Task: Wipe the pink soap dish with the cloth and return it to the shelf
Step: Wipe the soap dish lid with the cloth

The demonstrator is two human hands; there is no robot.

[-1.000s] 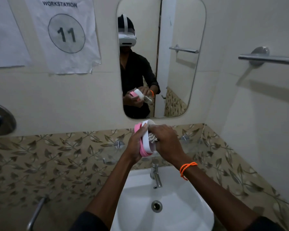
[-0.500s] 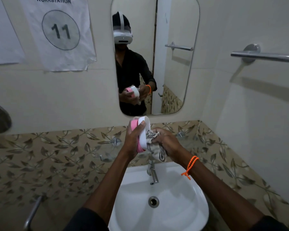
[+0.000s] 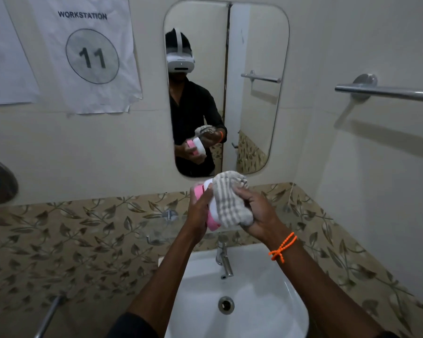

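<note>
My left hand (image 3: pixel 200 209) grips the pink soap dish (image 3: pixel 212 223), held on edge above the sink; its white inner part shows beside the pink rim. My right hand (image 3: pixel 257 213) holds a bunched grey-striped cloth (image 3: pixel 230 198) and presses it against the dish's open face, covering most of it. An orange cord is tied around my right wrist. A glass shelf (image 3: pixel 161 230) is fixed to the tiled wall just below and left of my hands.
A white sink (image 3: pixel 259 313) with a chrome tap (image 3: pixel 224 259) lies directly below. The mirror (image 3: pixel 252 69) hangs on the wall ahead. A towel bar (image 3: pixel 386 91) runs along the right wall. Another metal bar (image 3: pixel 47 318) sits low at the left.
The cloth, hanging low behind the dish before, has come up and now covers the dish's face. Both hands stay together above the tap.
</note>
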